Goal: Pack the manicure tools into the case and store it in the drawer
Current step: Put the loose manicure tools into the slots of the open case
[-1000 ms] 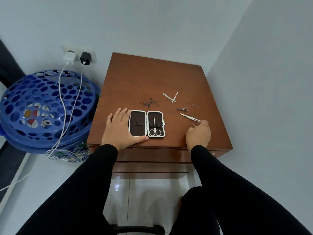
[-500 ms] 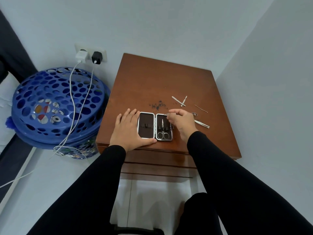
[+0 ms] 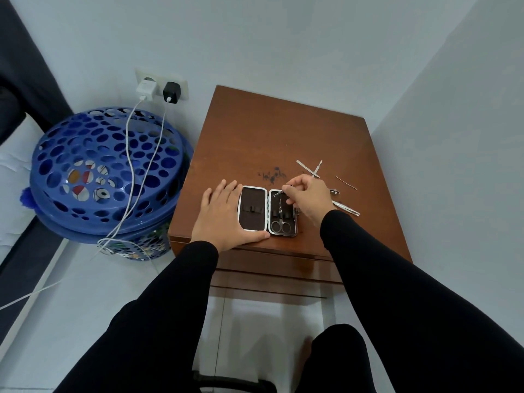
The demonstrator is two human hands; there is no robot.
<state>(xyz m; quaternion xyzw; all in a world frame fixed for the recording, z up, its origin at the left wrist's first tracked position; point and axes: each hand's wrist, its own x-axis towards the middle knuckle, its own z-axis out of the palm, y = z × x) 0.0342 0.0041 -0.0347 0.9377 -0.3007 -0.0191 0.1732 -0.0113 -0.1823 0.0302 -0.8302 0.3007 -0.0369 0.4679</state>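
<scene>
An open manicure case (image 3: 253, 219) with a white rim and dark lining lies near the front edge of a brown wooden nightstand (image 3: 278, 137). Small scissors (image 3: 280, 219) sit in its right half. My left hand (image 3: 224, 217) rests flat on the case's left side, thumb along its front edge. My right hand (image 3: 307, 198) hovers over the right half and pinches a thin metal tool (image 3: 280, 191). Loose on the wood lie two crossed metal tools (image 3: 310, 168), a thin pick (image 3: 345, 182), tweezers (image 3: 347, 208) and a clipper (image 3: 334, 191) partly hidden by my right hand.
A blue perforated laundry basket (image 3: 105, 177) stands left of the nightstand, with two charger cables (image 3: 141, 154) draped over it from a wall socket (image 3: 161, 86). Drawer fronts (image 3: 269, 268) show below the top. Walls close in behind and on the right.
My right hand picked a thin tool from the nightstand's right front and carried it left over the case's right half. The left hand stayed on the case.
</scene>
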